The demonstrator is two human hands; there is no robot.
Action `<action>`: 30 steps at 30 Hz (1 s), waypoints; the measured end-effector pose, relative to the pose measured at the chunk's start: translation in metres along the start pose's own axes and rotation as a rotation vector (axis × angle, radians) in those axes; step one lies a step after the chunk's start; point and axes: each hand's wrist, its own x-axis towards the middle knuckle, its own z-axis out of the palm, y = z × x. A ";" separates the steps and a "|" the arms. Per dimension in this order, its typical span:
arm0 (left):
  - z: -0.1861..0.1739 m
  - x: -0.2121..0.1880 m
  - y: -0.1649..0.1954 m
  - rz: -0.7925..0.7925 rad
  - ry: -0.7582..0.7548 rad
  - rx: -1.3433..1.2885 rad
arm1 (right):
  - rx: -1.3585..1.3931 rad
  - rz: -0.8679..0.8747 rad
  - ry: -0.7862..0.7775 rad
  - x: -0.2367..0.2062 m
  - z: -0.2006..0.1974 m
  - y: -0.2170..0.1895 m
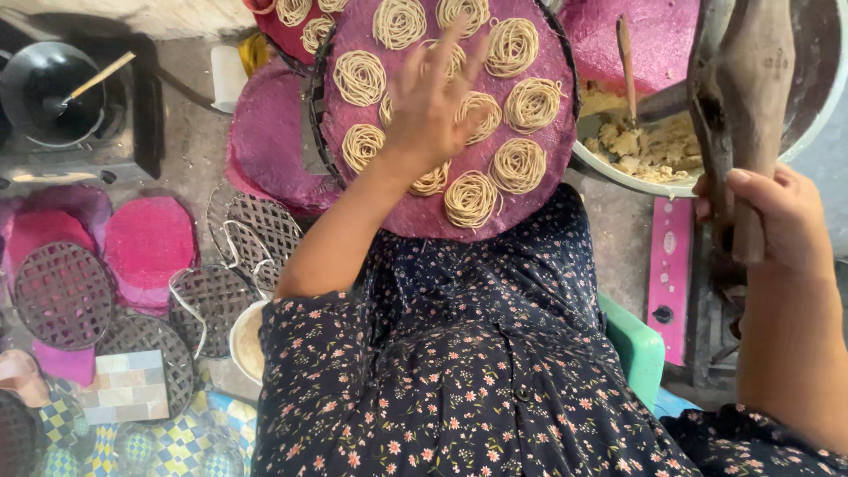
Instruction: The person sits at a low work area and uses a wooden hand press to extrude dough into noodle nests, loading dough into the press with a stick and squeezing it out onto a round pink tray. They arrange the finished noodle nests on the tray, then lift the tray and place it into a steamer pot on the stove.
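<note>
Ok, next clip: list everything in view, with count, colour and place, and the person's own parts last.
Round purple cloth-covered tray: one, centre top, on the lap.
Pale noodle coils: about a dozen, on that tray.
Metal bowl of beige dough: one, upper right, with a wooden spoon in it.
Brown wooden press: one, far right.
Dark woven lattice mats: several, lower left floor.
Pink cloth rounds: several, left.
Black pot with stick: one, top left.
Green seat: one, right of the dress.
Left hand: spread over the coils.
Right hand: gripping the press.
</note>
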 end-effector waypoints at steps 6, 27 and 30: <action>-0.040 -0.055 -0.087 -0.342 0.410 -0.195 | 0.143 0.170 0.206 0.071 -0.029 0.054; 0.023 -0.154 -0.138 -0.897 0.496 -0.703 | -0.415 0.104 0.236 0.091 -0.034 0.095; 0.015 -0.132 -0.143 -0.819 0.439 -0.206 | -0.554 0.124 0.289 0.087 -0.032 0.089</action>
